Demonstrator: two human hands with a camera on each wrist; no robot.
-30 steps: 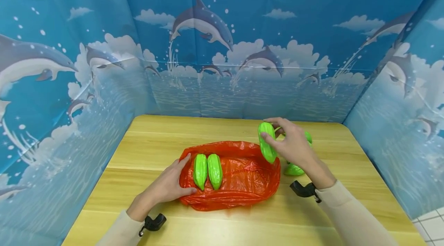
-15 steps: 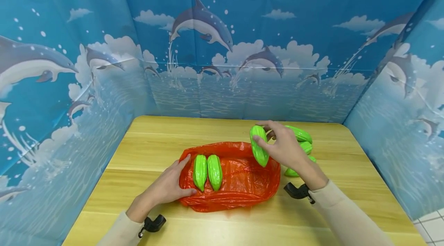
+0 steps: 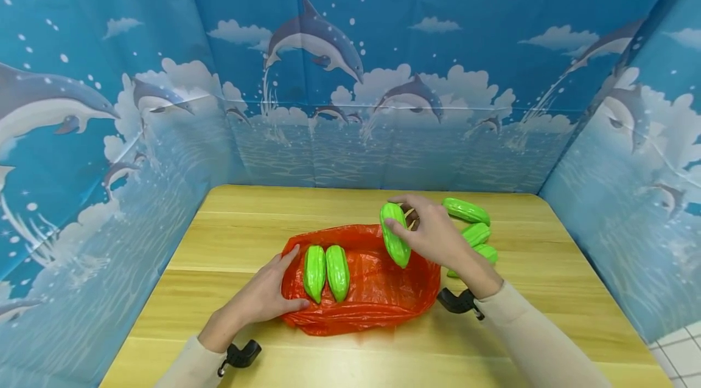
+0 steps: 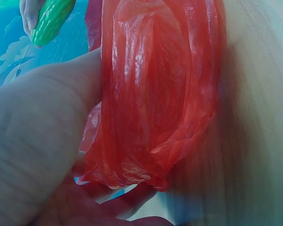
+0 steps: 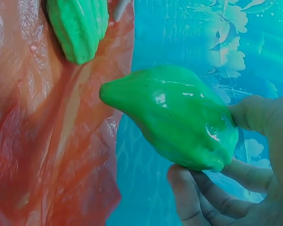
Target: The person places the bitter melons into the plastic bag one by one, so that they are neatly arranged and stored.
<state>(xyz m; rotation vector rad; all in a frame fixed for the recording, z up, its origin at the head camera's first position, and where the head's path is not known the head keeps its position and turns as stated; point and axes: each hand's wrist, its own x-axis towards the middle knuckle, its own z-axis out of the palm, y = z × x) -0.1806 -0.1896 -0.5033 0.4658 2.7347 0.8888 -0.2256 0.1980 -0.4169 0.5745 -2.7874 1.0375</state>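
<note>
Pinching a green fruit [image 3: 398, 252] in the right hand [image 3: 432, 235], up near the far side of the red bag [image 3: 356, 318]; resting the outspread left hand [image 3: 265, 292] at its left end, beside two fruits [image 3: 314, 275] inside. Could slip, being glossy, or snag the bag if lowered short.

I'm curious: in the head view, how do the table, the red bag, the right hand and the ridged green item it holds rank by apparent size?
Largest to smallest:
1. Table
2. Red bag
3. Right hand
4. Held green item
</note>
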